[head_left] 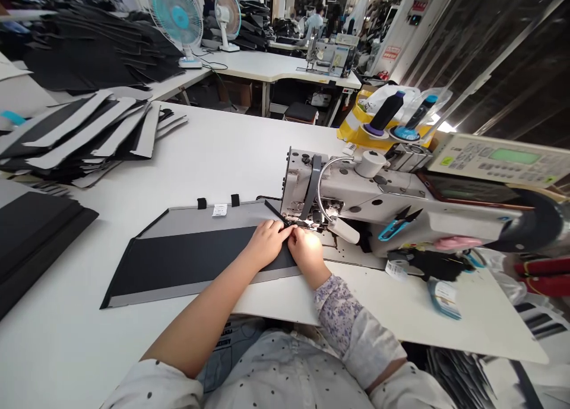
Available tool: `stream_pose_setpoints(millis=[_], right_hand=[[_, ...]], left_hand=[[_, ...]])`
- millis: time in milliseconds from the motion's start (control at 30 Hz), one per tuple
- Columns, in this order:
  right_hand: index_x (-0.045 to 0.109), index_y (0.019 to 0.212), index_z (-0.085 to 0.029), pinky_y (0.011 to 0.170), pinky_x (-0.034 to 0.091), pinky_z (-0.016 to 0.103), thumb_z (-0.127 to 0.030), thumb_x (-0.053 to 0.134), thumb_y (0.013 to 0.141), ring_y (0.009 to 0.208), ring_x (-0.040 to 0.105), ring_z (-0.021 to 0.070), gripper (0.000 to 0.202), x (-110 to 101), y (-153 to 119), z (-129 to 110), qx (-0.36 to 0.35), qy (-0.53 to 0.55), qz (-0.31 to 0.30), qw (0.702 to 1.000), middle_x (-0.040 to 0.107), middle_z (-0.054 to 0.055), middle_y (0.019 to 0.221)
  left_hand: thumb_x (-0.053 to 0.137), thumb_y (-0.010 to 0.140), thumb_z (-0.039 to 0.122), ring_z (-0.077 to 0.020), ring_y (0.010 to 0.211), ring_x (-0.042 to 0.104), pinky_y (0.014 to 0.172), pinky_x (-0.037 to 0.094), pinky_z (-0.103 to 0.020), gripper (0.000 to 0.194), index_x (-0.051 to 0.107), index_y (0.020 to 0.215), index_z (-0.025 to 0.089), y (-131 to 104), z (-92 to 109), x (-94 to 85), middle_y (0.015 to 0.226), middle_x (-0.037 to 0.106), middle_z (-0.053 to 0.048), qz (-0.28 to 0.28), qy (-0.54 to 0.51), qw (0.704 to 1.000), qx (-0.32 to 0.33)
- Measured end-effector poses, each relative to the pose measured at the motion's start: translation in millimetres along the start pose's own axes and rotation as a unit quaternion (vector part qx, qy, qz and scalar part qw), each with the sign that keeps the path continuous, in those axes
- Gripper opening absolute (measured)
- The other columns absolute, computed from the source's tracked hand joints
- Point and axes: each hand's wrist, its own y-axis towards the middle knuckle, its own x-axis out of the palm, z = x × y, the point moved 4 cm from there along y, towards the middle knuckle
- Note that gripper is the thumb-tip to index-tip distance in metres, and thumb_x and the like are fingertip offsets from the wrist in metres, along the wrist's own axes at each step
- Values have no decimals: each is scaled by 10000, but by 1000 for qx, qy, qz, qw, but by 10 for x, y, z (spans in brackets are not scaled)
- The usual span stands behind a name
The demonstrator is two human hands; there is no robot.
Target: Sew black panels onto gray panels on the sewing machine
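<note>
Fabric panel (182, 256), beneath left hand (266, 243), right hand (307, 251) at its right end

Polka-dot shirt (289, 373) and floral right sleeve cover (336, 308)
The white shirt is scattered with dark dots; the pale sleeve cover is printed with purple flowers.

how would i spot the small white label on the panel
Start at the sewing machine; the grey-and-black panel stretches out to its left. Near the panel's far edge sit two black tabs; the small label lies between them, white where they are black.
</note>
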Motion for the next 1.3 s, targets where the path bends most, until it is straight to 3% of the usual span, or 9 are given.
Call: stream_pose_setpoints(millis=[133,367,633,733,800,867,1033,1300], right_hand=[[668,791,-155,659,425,262,-158,470,881,713,621,183,218,40,-36,-52,-47,-36,29,998,673,83,751],[680,769,-177,730,442,288,-259,477,939,720,601,188,278,43,-90,-93,-104,-12,-1,995,645,74,738],[690,969,-145,803,469,315,-207,489,907,845,604,208,219,-51,-158,-64,-110,46,-9,993,664,107,894],[565,1270,-156,944,441,411,-404,558,885,1104,557,272,457,-171,-371,76,-179,68,-36,981,630,139,1178],[403,1423,-150,1061,330,509,-570,553,851,1316,387,336,725,-204,-518,161,-210,30,-50,976,472,158,1410],[309,1474,-120,1116,226,548,-652,488,852,1397,253,357,837,-170,-600,187,-222,-11,-62,973,345,160,1503],[259,1478,-31,1139,194,528,-698,403,864,1414,229,344,918,11,-519,59,-209,-33,-65,975,294,199,1517],[250,1486,-43,1157,174,516,-670,345,900,1434,184,317,863,35,-453,18,-219,-28,-89,971,247,174,1541]], left_hand=[[467,905,183,-221,906,505,820,441,-374,333,644,1165,289,31,-74,-3,929,579,-70,1,-22,1000,-13],[473,877,148,-200,890,509,790,439,-341,366,671,1133,318,78,-226,-20,904,593,-57,-32,-48,998,11],[481,855,127,-218,952,518,867,442,-377,392,646,1174,284,60,-90,-54,1007,619,-60,-27,-61,998,8],[483,834,92,-212,967,522,878,440,-376,427,648,1167,302,40,-93,-42,1020,615,-53,-30,-65,997,4],[479,837,90,-208,976,526,888,439,-375,420,651,1156,301,34,-99,-37,1031,614,-50,-28,-70,997,6],[480,840,94,-207,977,531,893,441,-374,395,654,1135,291,36,-98,-33,1035,619,-43,-25,-74,997,4],[452,849,87,-218,999,554,906,447,-378,303,627,1073,190,88,-147,-25,1049,633,-76,14,-48,997,-59],[460,857,135,-253,1025,567,933,420,-397,231,632,1007,172,306,-412,72,1013,629,-115,28,-18,992,-123]])
